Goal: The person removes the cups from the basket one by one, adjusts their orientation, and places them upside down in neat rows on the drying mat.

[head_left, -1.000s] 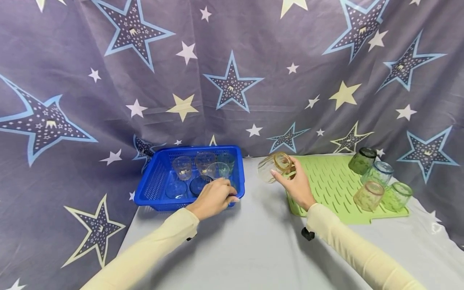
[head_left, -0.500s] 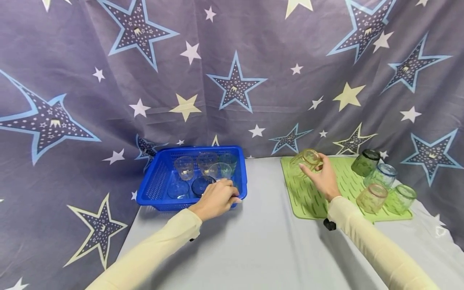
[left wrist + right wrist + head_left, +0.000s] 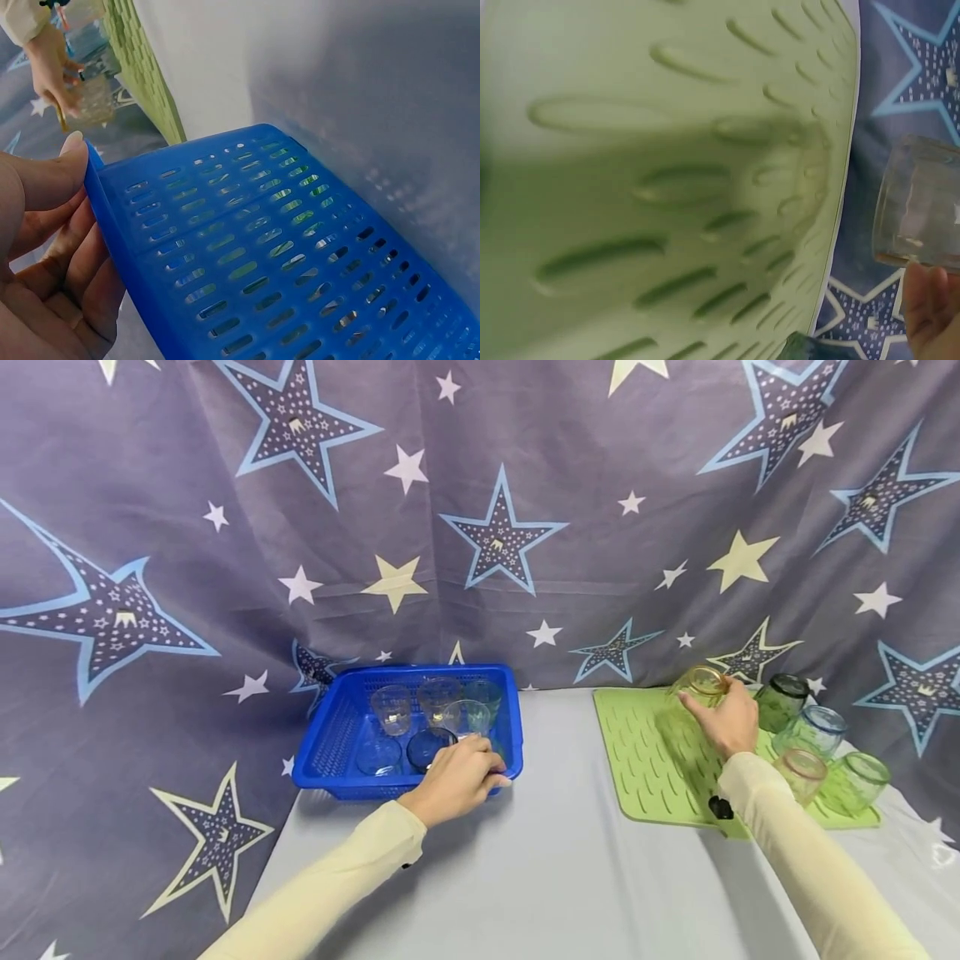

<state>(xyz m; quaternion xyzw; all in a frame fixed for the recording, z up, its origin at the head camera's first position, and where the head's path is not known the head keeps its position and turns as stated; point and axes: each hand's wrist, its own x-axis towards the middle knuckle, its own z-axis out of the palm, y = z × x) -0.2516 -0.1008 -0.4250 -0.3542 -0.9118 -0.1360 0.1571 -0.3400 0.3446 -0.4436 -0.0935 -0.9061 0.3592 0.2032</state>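
My left hand (image 3: 459,779) grips the near right rim of a blue plastic basket (image 3: 327,735); in the left wrist view the thumb lies over the rim and the fingers curl beneath it. Inside stand several drinking glasses, among them a clear one (image 3: 392,710) and a dark blue one (image 3: 430,748). At the right, my right hand (image 3: 729,720) holds an amber-tinted glass (image 3: 693,689) between thumb and fingers, over the back part of a green drying mat (image 3: 637,760). The right wrist view shows this glass (image 3: 919,202) at its right edge, above the fingertips.
Along the mat's right side stand a dark green glass (image 3: 782,702), a blue glass (image 3: 812,732), a pinkish glass (image 3: 801,774) and a light green glass (image 3: 855,783). The white table (image 3: 555,860) ends at a star-patterned curtain (image 3: 480,610) behind.
My right hand has carried the amber-tinted glass rightward, from beside the mat to over its back part near the dark green glass. The left hand keeps its hold on the basket rim.
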